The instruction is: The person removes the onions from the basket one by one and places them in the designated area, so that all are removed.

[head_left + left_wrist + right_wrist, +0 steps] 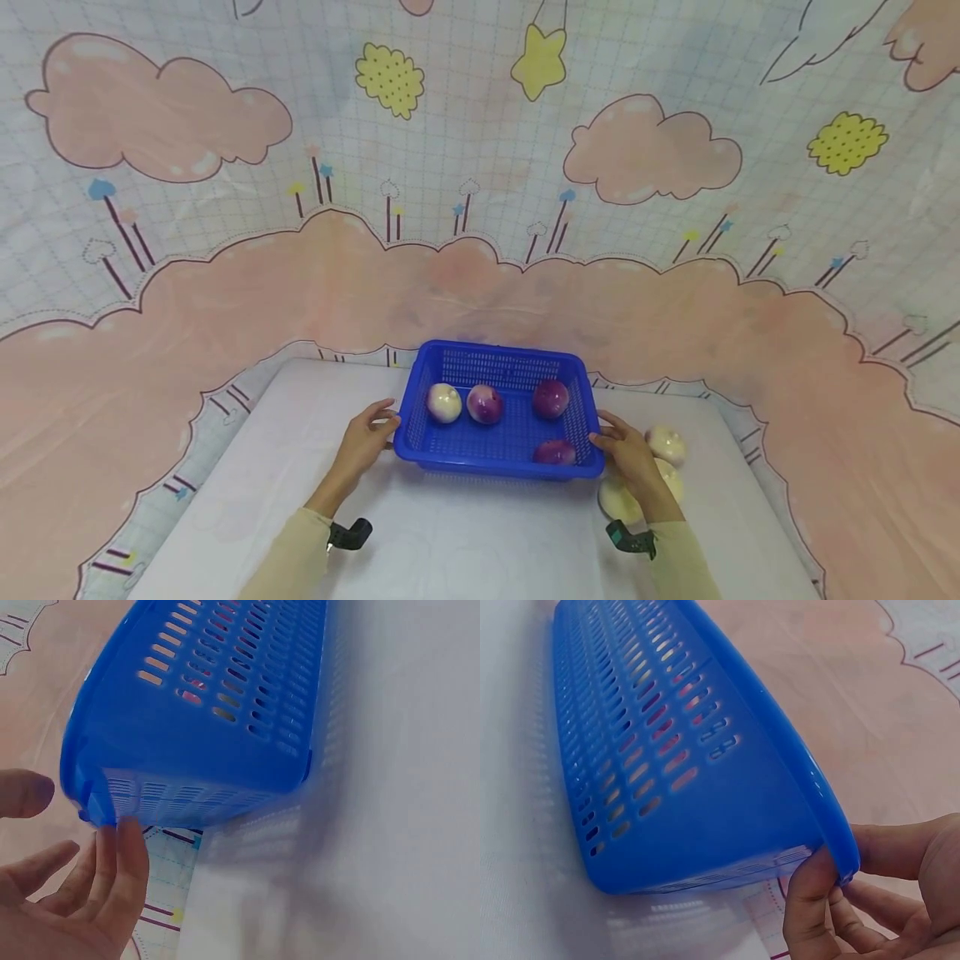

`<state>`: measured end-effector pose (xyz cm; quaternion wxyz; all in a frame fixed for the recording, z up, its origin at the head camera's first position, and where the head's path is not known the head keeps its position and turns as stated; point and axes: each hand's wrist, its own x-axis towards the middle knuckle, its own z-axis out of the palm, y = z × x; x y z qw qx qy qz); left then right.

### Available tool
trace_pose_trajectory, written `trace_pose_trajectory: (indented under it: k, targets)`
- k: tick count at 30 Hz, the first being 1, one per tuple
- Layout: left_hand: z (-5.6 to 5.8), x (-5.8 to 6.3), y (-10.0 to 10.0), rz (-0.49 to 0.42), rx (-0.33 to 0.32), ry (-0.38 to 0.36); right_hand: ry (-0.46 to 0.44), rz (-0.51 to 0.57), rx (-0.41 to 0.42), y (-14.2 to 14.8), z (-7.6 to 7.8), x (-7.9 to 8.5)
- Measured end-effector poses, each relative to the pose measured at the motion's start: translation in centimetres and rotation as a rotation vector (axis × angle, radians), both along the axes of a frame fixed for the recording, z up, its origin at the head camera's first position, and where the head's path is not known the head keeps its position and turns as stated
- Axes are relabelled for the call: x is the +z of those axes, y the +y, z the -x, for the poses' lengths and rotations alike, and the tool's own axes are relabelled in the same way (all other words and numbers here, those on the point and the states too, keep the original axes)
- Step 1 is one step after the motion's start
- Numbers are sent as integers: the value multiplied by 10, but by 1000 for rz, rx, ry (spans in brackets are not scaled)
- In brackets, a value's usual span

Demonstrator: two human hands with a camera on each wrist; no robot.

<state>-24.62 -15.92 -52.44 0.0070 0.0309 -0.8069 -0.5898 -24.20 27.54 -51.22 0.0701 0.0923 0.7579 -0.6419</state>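
Observation:
A blue plastic basket (487, 462) with slotted sides is on the white table, its long side facing me. Inside lie a whitish onion (444, 403), a purple-and-white onion (484, 404) and two purple onions (551, 399), one of them partly hidden by the front wall. My left hand (365, 437) is at the basket's left end. Its fingers (133, 862) touch the end wall under the rim, while the thumb (26, 793) stands just off the rim. At the right end my right hand (628, 450) grips the rim, thumb above and curled fingers (810, 907) below.
Several pale, round vegetables (666, 446) lie on the table to the right, partly hidden behind my right hand and forearm. A patterned cloth (450, 292) with clouds hangs behind the white table (465, 542) and surrounds its sides.

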Motion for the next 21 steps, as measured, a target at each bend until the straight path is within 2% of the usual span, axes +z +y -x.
trace_pose_trajectory:
  k: [5,7,9,16,21]
  targets:
    - [-7,13,-1,72,72,190,-6,17,-10,0,0,1]
    - [-9,22,0,68,79,248,-13,19,-9,0,0,1]
    - [-11,31,3,48,57,286,-16,18,-7,0,0,2]
    - [-11,56,19,13,-63,330,-18,16,-4,0,-2,4]
    - [-6,65,31,27,-141,309,-23,18,-7,-1,-1,5]
